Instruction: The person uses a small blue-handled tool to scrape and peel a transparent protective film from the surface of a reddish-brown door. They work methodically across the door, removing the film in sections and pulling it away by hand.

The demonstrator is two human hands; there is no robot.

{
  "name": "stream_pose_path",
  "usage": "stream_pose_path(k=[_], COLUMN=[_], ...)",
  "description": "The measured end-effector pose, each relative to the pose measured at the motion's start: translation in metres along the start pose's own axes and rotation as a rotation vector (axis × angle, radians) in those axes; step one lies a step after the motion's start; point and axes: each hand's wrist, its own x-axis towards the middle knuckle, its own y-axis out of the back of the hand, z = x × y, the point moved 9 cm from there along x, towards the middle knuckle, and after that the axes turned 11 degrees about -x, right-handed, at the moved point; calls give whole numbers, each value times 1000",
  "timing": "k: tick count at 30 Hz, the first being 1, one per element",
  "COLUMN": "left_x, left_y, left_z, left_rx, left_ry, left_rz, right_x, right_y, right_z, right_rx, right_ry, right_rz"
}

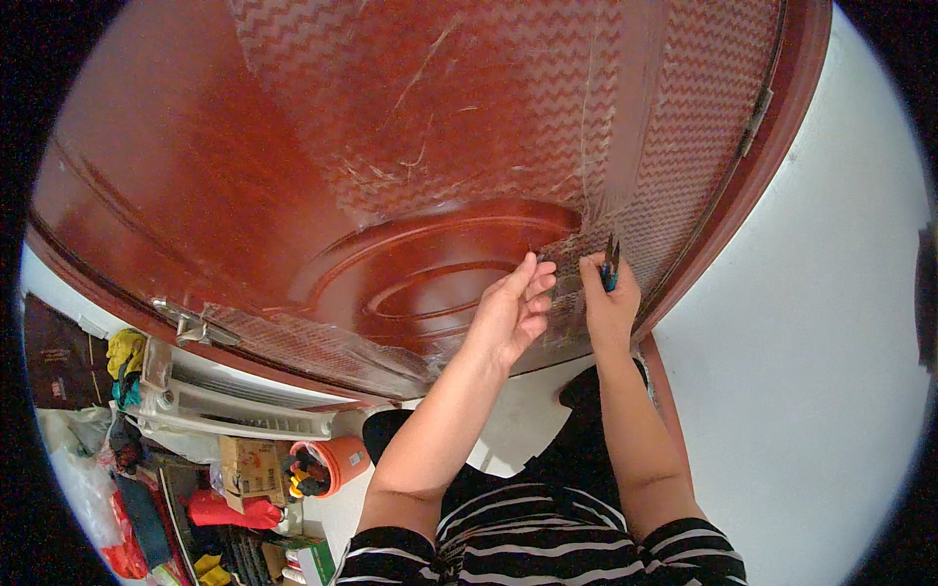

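Note:
A red-brown panelled door (432, 289) fills the view before me, with clear zigzag-patterned protective film (564, 146) over parts of it. The film is scratched and wrinkled. Its torn edge crosses the oval moulding beside my hands. My left hand (516, 311) has thumb and fingertips pinched at that edge; the fingers partly hide the grip. Close to its right, my right hand (614, 308) holds a small hand tool (610, 264), with dark pointed jaws and blue handles, against the palm. The right thumb and forefinger are near the film, but their contact is unclear.
A metal lever handle (194, 326) juts from the door's left side. White wall (791, 351) stands close on the right. At lower left are an orange bucket (344, 465), a cardboard box (250, 469), a white rack-like item (234, 414) and plastic bags (77, 461).

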Motion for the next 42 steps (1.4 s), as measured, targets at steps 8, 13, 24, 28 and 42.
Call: stream_pose_path(k=[8,13,24,28,42], left_x=[38,39,22,13,30], left_y=[2,9,11,8,14], left_z=[-20,-24,-15,-19,-9], left_rx=[-224,-276,124,269,-19], left_ry=[-150,-153,-271,-287,-283], left_rz=[45,67,76,18,91], right_x=[17,19,5,1,8], right_y=[-12,-20,-14,-12,-20], right_z=[-23,-20,-3,0,-20], right_rx=[-90,-86,-28,25,48], right_ry=[-14,-74,30,-19,-5], right_rz=[-68,-41,70,49,113])
